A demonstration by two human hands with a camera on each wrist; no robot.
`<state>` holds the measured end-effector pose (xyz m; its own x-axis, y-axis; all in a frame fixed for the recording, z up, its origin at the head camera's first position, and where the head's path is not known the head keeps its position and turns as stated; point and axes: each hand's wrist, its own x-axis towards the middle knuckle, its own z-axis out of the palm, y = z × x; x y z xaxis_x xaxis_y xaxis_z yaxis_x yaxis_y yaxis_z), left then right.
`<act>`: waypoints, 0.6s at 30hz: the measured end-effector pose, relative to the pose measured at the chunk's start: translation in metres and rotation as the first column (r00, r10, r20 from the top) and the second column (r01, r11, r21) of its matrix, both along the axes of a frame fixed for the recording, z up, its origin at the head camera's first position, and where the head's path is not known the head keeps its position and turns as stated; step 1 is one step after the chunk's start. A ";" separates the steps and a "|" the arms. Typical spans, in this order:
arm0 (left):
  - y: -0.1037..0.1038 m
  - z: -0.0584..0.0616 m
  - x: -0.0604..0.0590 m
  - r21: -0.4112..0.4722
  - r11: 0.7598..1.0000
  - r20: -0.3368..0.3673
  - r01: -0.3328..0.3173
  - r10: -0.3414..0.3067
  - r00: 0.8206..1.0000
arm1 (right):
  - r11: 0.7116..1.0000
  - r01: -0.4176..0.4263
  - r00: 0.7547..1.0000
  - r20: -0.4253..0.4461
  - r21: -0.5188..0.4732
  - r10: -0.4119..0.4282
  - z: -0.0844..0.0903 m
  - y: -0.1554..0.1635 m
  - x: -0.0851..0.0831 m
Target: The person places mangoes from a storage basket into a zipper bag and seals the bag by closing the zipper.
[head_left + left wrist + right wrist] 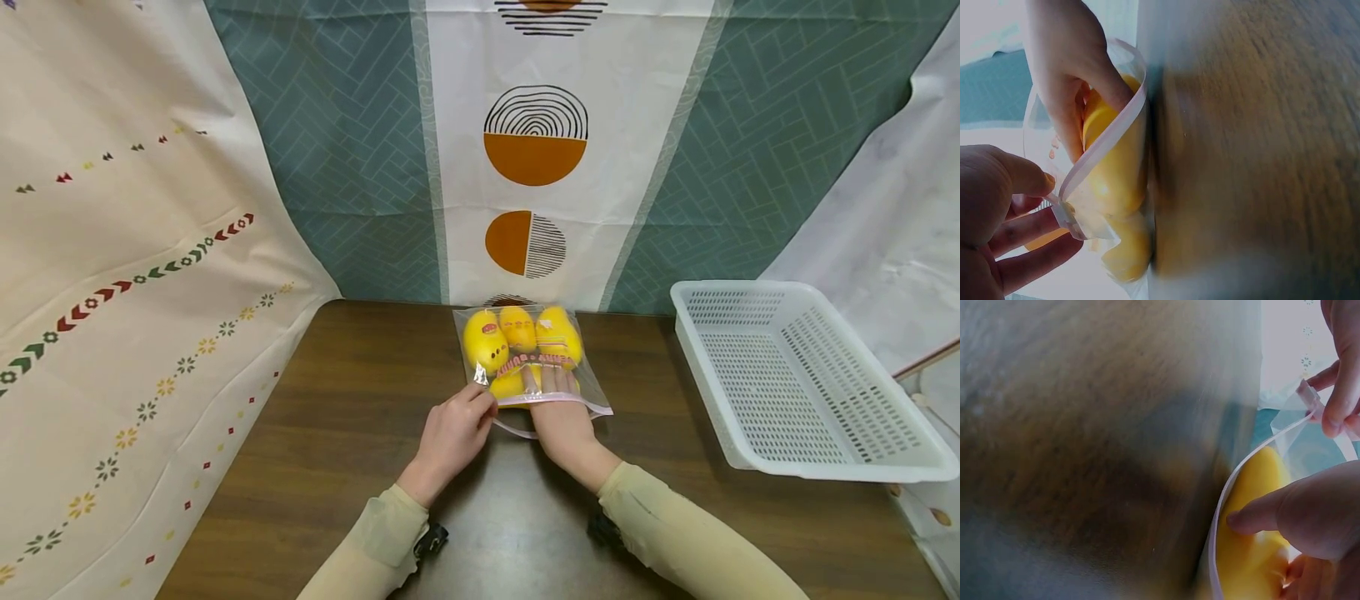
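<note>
clear bag (581,385) of yellow toys (486,340): left hand (452,436) pinches its corner, right hand (564,427) inside.

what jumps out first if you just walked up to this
The clear zip bag of yellow fruit at the middle of the brown table. The right hand reaches inside its mouth, while the left hand pinches the corner of the open zip strip. An empty white basket sits to the right, and patterned cloths hang behind.
</note>
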<state>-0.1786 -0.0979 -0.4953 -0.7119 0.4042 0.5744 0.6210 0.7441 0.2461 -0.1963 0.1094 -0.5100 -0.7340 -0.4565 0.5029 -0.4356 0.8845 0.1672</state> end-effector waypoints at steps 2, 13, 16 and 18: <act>0.000 0.000 0.000 0.004 1.000 0.002 0.001 -0.001 1.000 | 1.000 -0.003 1.000 -0.007 0.004 0.003 0.000 0.000 -0.001; 0.001 -0.001 -0.001 0.009 1.000 0.014 0.004 -0.004 1.000 | 0.999 -0.017 0.999 -0.035 -0.035 0.016 -0.004 -0.001 -0.005; 0.001 0.000 0.000 0.007 1.000 0.012 0.003 -0.003 1.000 | 0.999 -0.012 0.999 -0.049 -0.042 0.010 -0.006 -0.001 -0.006; 0.001 -0.001 0.000 0.005 1.000 0.010 0.004 -0.004 1.000 | 0.999 -0.016 0.999 -0.049 -0.047 0.014 -0.007 -0.002 -0.006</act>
<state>-0.1788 -0.0973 -0.4959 -0.7161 0.4039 0.5693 0.6214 0.7404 0.2562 -0.2020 0.1079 -0.5170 -0.7011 -0.4425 0.5591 -0.4414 0.8852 0.1471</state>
